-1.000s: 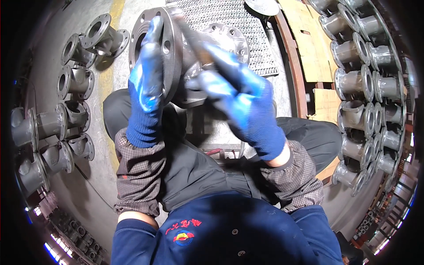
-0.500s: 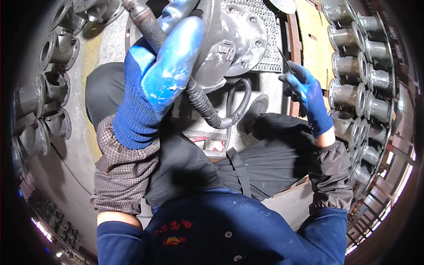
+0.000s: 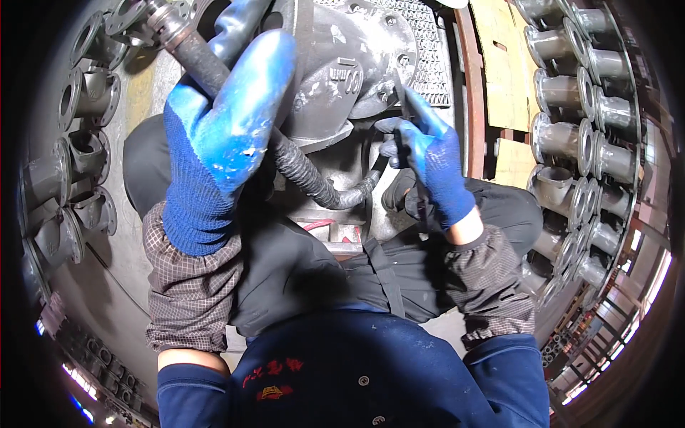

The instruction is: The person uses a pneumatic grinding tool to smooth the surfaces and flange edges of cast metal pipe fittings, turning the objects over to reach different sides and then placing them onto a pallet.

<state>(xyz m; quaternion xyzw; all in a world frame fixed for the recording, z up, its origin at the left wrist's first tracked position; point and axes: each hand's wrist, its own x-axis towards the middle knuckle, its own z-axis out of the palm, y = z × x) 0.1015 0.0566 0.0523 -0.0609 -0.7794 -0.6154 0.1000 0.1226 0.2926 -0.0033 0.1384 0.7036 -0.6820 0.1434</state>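
My left hand [image 3: 232,128], in a blue coated glove, is closed around a dark tube-shaped tool [image 3: 191,55] with a metal collar at its upper end. A ribbed dark hose [image 3: 307,173] comes out below that hand and curls down to the right. Just beyond stands a grey flanged valve body [image 3: 314,93] with raised lettering and bolt holes. Right of it, my right hand [image 3: 434,160], gloved alike, grips a long thin dark flat tool [image 3: 422,207], whose exact kind I cannot make out. Its upper end is near the flange's lower right edge.
Grey flanged castings stand in rows at the right [image 3: 560,139] and left [image 3: 89,93]. A perforated metal plate [image 3: 432,64] lies behind the valve body, beside a brown rail [image 3: 471,93] and yellowish boards [image 3: 506,64]. My legs flank a low metal frame [image 3: 342,247].
My right hand has moved left with the thin flat tool, toward the valve body. My left hand and the tube-shaped tool have shifted slightly left; the whole view has also shifted a little.
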